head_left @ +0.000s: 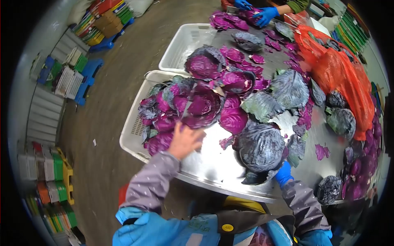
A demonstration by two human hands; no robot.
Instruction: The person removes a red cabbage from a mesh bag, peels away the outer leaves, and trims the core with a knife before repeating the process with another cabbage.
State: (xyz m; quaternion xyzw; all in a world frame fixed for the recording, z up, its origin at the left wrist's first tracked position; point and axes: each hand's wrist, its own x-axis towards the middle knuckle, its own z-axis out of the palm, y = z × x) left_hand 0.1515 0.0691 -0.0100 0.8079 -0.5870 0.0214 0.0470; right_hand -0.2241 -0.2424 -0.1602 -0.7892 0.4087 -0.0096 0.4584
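Note:
My left hand (185,142), bare and slightly blurred, is spread over the table edge beside a white crate (130,137) heaped with purple cabbages (159,144). It is open, close to a cut-looking purple cabbage (204,102), and nothing shows in its fingers. My right hand (283,174), in a blue glove, grips the lower right side of a red cabbage (261,146) that still wears dark outer leaves. That cabbage partly hides the gloved fingers. Loose grey-green leaves (262,106) lie on the steel table (219,164) beyond it.
A second white crate (168,51) adjoins the first. At the far end, another person's blue-gloved hand (266,16) is on a cabbage. An orange-red bag (338,74) stands on the right, near more cabbages (361,172). Stacked crates on blue pallets (88,80) line the left wall.

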